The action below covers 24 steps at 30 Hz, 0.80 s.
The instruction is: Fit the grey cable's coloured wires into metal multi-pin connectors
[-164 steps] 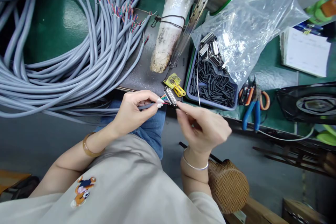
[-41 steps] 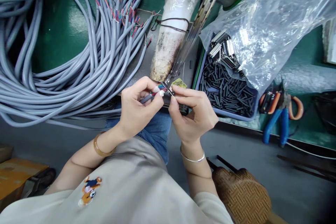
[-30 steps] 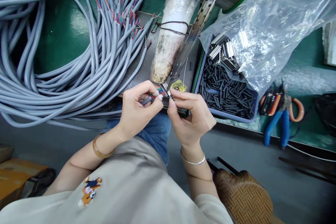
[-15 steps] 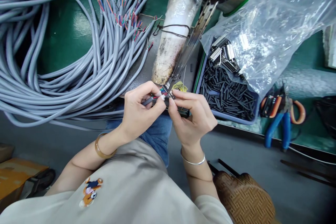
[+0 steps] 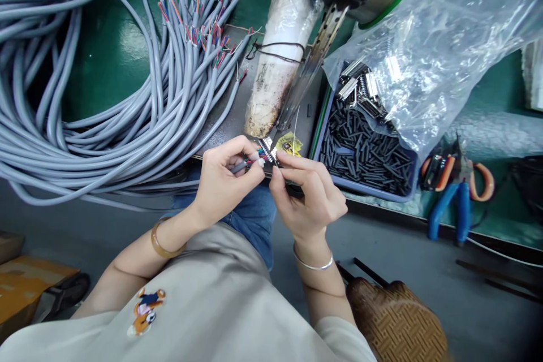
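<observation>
Where both hands meet at the near edge of the green table (image 5: pixel 106 62), the left grip (image 5: pixel 223 184) is clenched, thumb against forefinger, on the stripped end of a grey cable (image 5: pixel 237 168). Its coloured wires (image 5: pixel 253 157) fan out from the left grip into a multi-pin connector (image 5: pixel 267 150). The right grip (image 5: pixel 309 198) grasps that connector between thumb and forefinger, so the connector sits between the two grips, touching both. Just beyond the connector lie a yellow tag (image 5: pixel 290 143) and the lower end of a slanted metal strip (image 5: pixel 311 62). Right of the right grip stands a blue tray (image 5: pixel 339 186) of black sleeves. A coiled cable bundle (image 5: pixel 106 119) lies left of the left grip.
</observation>
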{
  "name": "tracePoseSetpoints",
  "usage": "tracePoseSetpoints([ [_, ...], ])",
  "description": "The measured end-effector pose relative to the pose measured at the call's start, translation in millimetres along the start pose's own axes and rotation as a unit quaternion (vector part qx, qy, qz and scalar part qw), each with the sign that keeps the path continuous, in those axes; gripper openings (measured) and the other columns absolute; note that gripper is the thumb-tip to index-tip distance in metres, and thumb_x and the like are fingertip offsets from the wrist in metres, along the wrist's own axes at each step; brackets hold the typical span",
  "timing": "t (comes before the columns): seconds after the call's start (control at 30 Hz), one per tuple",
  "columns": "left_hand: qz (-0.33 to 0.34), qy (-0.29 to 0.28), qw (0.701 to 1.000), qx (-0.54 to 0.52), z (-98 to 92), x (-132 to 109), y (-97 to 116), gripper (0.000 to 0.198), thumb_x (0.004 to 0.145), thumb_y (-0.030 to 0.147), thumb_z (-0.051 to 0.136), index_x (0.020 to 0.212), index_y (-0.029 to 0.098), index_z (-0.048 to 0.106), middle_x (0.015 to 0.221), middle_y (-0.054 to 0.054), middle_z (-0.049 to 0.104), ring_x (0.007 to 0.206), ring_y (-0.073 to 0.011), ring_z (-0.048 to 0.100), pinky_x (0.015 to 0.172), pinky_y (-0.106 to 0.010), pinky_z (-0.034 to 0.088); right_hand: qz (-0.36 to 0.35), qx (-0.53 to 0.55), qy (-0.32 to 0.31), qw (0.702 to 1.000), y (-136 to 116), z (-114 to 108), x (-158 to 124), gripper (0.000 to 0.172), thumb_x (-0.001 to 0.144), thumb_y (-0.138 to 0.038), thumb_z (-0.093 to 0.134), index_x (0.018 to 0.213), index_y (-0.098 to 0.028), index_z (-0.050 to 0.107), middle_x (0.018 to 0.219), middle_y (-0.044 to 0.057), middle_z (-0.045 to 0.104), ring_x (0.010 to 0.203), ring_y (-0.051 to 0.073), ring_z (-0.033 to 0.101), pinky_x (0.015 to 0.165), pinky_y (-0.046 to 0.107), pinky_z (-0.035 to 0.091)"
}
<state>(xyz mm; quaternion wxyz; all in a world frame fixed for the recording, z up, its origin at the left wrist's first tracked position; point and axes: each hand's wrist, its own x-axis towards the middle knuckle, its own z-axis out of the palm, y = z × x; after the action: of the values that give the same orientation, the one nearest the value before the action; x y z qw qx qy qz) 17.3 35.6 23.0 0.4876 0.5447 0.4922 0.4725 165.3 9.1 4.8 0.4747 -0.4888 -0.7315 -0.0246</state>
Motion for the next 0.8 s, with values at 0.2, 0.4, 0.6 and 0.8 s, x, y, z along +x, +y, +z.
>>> tracePoseSetpoints([
  [0.2, 0.063, -0.07, 0.995, 0.021, -5.7, -13, -2, 0.01, 0.079, 0.009, 0.065, 0.073, 0.016, 0.06, 0.082, -0.004, 0.071, 0.061, -0.0071, 0.056, 0.053, -0.018, 0.041, 0.098, 0.025, -0.011, 0.995, -1, -20, -6, 0.009, 0.095, -0.015, 0.065, 0.098, -0.023, 0.06, 0.095, 0.001, 0.079, 0.066, 0.011, 0.073, 0.057, 0.022, 0.054],
  [0.4, 0.211, -0.124, 0.966, 0.08, -20.7, -30, -13, 0.007, 0.083, 0.01, 0.069, 0.087, 0.016, 0.068, 0.104, -0.008, 0.074, 0.068, -0.0078, 0.059, 0.06, -0.019, 0.048, 0.112, 0.002, -0.162, 0.981, -21, -42, -3, 0.013, 0.098, -0.024, 0.064, 0.087, -0.022, 0.058, 0.059, -0.01, 0.055, 0.044, 0.005, 0.046, 0.047, 0.02, 0.037],
  [0.6, 0.069, -0.126, 0.989, 0.032, -43.9, -33, -13, 0.02, 0.078, 0.029, 0.083, 0.079, 0.015, 0.069, 0.078, -0.003, 0.067, 0.063, -0.0091, 0.056, 0.056, -0.02, 0.049, 0.015, -0.018, -0.058, 0.998, -33, -39, -12, 0.012, 0.094, -0.018, 0.068, 0.09, -0.025, 0.059, 0.08, -0.003, 0.075, 0.059, 0.009, 0.063, 0.054, 0.023, 0.045],
  [0.8, -0.078, -0.191, 0.966, -0.157, -48.4, -31, -9, 0.019, 0.079, 0.027, 0.084, 0.094, 0.015, 0.082, 0.078, -0.004, 0.077, 0.052, -0.0057, 0.057, 0.049, -0.017, 0.05, 0.016, -0.023, -0.042, 0.999, -27, -28, -16, 0.011, 0.097, -0.022, 0.065, 0.087, -0.023, 0.059, 0.07, -0.006, 0.07, 0.05, 0.007, 0.058, 0.052, 0.022, 0.047],
])
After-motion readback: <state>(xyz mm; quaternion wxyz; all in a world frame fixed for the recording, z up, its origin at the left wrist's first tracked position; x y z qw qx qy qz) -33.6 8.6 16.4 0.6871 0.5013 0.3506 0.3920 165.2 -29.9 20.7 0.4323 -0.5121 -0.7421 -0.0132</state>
